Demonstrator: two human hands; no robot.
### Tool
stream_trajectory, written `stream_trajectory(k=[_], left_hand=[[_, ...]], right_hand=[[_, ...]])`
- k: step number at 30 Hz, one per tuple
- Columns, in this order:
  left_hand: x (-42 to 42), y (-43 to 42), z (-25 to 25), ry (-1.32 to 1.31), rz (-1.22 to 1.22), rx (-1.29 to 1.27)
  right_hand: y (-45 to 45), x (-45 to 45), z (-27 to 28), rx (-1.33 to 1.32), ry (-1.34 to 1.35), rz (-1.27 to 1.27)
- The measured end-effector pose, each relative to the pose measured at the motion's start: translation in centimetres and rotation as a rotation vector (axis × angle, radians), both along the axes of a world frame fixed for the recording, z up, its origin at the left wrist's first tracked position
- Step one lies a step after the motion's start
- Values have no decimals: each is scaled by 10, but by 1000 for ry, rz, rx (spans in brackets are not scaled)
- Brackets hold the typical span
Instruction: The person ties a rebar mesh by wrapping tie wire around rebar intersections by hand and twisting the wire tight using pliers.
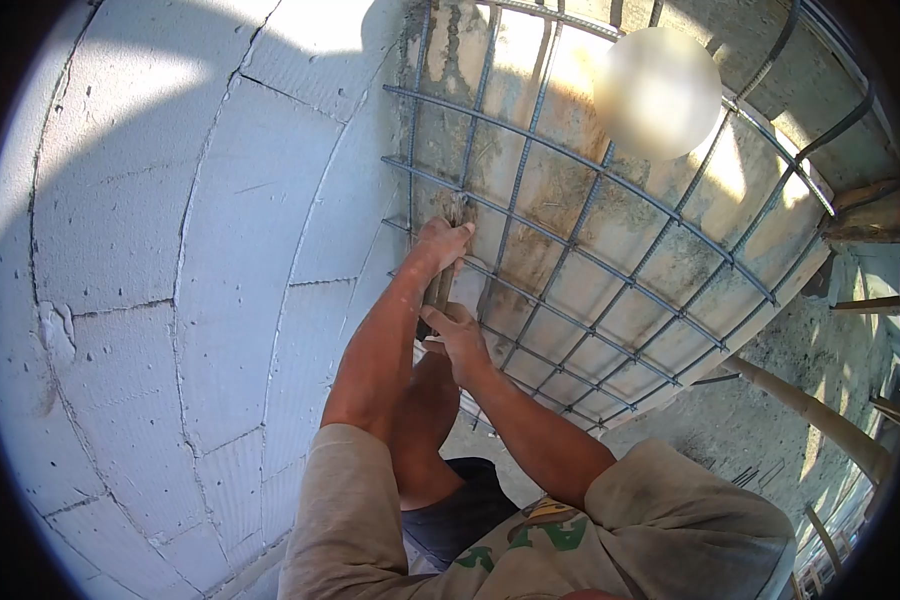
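My left hand [443,245] is closed around a narrow, weathered brown piece that looks like a wooden strip [440,287]. Lower down, my right hand [457,335] grips the same piece near its dark lower end. The strip stands roughly lengthwise between the white block wall and a grid of steel rebar [570,245]. Its upper end shows just above my left hand, close to a crossing of two bars. My fingers partly hide the strip, so its exact kind cannot be made out.
A wall of large white blocks [240,200] fills the left side. Behind the rebar lie stained boards [550,215]. Bent bar ends [840,125] stick out at upper right. A round wooden pole [810,410] slants at lower right. A blurred disc covers part of the grid.
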State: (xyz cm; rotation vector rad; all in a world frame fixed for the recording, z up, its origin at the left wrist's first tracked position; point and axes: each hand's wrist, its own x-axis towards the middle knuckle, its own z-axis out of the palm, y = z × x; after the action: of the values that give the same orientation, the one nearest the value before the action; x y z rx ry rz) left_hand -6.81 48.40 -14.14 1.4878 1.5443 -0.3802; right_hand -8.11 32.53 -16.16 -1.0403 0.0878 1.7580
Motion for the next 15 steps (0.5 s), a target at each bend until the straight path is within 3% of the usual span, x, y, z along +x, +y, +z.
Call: stream_trajectory(k=[2, 6, 9, 12, 15], left_hand=[[-4, -2, -38, 66, -22, 152], [8, -15, -36, 316, -119, 358], [12, -18, -22, 350, -135, 301], [5, -18, 0, 299, -213, 341], [-19, 11, -3, -53, -19, -53]], right_hand=[[2, -2, 5, -76, -446, 73], [15, -35, -18, -61, -103, -324], [14, -38, -15, -19, 177, -517], [22, -38, -20, -25, 146, -314], [17, -22, -15, 184, 628, -256]])
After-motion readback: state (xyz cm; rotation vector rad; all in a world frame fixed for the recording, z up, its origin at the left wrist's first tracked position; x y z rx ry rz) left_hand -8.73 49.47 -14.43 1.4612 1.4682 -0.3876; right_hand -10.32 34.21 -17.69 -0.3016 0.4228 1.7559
